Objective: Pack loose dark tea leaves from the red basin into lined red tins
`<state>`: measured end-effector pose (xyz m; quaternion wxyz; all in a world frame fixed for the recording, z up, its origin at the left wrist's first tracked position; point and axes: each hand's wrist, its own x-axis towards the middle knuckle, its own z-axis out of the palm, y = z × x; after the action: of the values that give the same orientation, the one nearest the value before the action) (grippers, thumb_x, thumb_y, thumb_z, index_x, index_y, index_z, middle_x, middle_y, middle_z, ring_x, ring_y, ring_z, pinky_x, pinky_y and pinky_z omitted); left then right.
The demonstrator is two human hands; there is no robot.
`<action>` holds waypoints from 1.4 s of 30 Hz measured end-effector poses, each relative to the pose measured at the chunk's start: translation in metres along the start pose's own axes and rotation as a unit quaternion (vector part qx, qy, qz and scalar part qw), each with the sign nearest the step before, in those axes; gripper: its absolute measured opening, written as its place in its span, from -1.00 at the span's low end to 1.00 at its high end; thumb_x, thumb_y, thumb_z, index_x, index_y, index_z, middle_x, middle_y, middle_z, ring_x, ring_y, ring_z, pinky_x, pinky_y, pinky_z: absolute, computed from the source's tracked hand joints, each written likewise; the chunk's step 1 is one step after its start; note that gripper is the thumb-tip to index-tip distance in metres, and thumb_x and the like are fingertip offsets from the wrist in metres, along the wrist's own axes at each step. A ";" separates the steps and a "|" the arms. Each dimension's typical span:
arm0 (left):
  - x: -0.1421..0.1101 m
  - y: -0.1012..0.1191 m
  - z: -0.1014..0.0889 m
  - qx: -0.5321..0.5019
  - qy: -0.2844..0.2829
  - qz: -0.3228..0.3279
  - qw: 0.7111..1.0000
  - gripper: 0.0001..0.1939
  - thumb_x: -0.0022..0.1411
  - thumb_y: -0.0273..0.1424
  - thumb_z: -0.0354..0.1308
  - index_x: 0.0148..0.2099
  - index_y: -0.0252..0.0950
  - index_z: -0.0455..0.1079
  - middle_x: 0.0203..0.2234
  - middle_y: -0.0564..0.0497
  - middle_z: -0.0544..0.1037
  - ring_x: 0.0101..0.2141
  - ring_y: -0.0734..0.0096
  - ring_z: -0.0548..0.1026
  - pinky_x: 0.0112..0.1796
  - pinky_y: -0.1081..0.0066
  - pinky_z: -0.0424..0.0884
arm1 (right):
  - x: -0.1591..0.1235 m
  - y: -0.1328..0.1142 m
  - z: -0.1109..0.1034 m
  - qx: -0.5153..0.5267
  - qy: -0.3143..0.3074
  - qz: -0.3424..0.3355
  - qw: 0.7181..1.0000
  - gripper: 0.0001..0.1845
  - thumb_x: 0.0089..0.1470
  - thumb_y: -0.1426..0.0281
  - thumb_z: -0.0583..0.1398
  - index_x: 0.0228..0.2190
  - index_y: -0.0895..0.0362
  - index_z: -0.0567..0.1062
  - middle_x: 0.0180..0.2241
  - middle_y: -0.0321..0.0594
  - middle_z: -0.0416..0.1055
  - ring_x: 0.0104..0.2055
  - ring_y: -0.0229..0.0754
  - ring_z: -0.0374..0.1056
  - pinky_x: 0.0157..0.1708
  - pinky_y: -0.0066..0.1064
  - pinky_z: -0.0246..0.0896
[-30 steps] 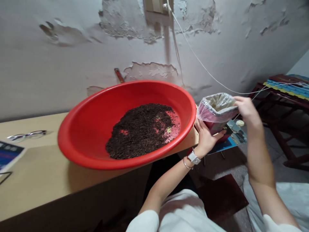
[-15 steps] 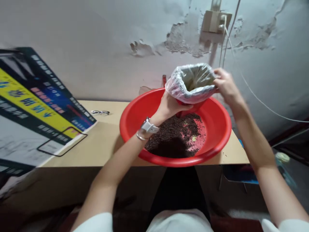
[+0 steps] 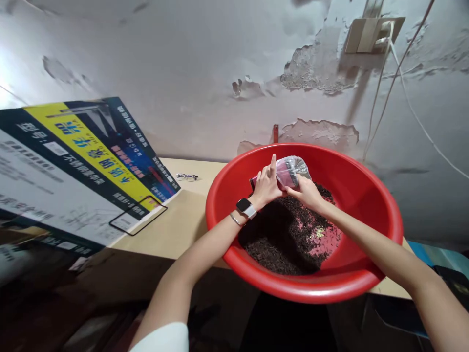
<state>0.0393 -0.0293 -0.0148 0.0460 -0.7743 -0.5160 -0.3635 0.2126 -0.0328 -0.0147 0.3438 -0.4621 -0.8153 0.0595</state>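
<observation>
A large red plastic basin (image 3: 311, 287) holds dark brown loose bits (image 3: 276, 252) that look like potting soil, with a small pale yellow patch (image 3: 319, 231) among them. Inside the basin, low over the bits, a pinkish-red pot (image 3: 284, 175) lies tipped with its mouth toward the right. A clear plastic bag (image 3: 297, 166) lines it and folds over its rim. My left hand (image 3: 266, 187) grips the pot's body from the left, index finger raised. Fingers of my right hand (image 3: 308, 193) are closed on the bag-covered rim. Part of the pot is hidden behind both hands.
The basin stands on a light wooden table (image 3: 183, 220) against a peeling wall. To the left leans a printed cardboard box (image 3: 91, 181) with a black wire frame (image 3: 138, 215) by it. Eyeglasses (image 3: 187, 177) lie behind. A wall socket (image 3: 374, 35) has hanging cords.
The lined pot has gone down from above the basin's far rim into the basin and tipped over to the right. Both hands moved down with it. My view has shifted left.
</observation>
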 end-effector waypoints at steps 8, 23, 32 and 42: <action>-0.001 -0.008 0.000 -0.012 -0.018 0.019 1.000 0.26 -0.14 -0.23 0.45 0.45 -0.30 -0.23 0.09 -0.27 0.36 0.06 -0.12 0.36 0.05 0.02 0.36 | -0.003 0.002 -0.008 0.071 0.030 -0.019 0.997 -0.65 0.12 0.03 0.16 -0.36 0.08 0.36 -0.32 -0.09 0.47 -0.25 -0.03 0.37 -0.18 -0.22 0.24; 0.020 -0.072 -0.012 -0.145 0.155 -0.055 0.976 0.41 -0.24 -0.14 0.54 0.43 -0.23 -0.36 0.33 -0.34 0.03 0.33 -0.17 0.04 0.28 -0.08 0.11 | 0.023 0.093 -0.036 0.219 0.160 0.260 0.927 -0.58 0.08 -0.01 0.09 -0.35 0.11 0.38 -0.21 -0.03 0.50 -0.11 0.00 0.39 -0.04 -0.11 0.25; 0.008 -0.045 -0.007 -0.077 0.053 0.149 0.984 0.23 -0.19 -0.04 0.45 0.38 -0.31 -0.12 0.26 -0.32 0.18 0.23 -0.17 0.22 0.26 -0.05 0.14 | 0.025 0.043 -0.037 0.431 0.054 0.087 0.896 -0.31 0.06 -0.22 0.05 -0.16 0.09 0.50 -0.24 -0.16 0.49 -0.12 -0.07 0.42 -0.11 -0.18 0.35; -0.001 -0.038 -0.005 -0.103 0.084 0.157 0.979 0.38 -0.20 0.09 0.42 0.42 -0.24 -0.36 0.33 -0.34 0.05 0.29 -0.16 0.14 0.26 -0.01 0.16 | 0.024 0.049 -0.033 0.413 0.101 0.118 0.897 -0.54 0.00 -0.08 0.16 -0.41 0.08 0.37 -0.43 -0.28 0.36 -0.36 -0.21 0.28 -0.30 -0.31 0.29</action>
<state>0.0052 -0.0142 -0.0232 0.0658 -0.8128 -0.3426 -0.4666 0.2596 0.0067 0.0020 0.5743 -0.3753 -0.6177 0.3843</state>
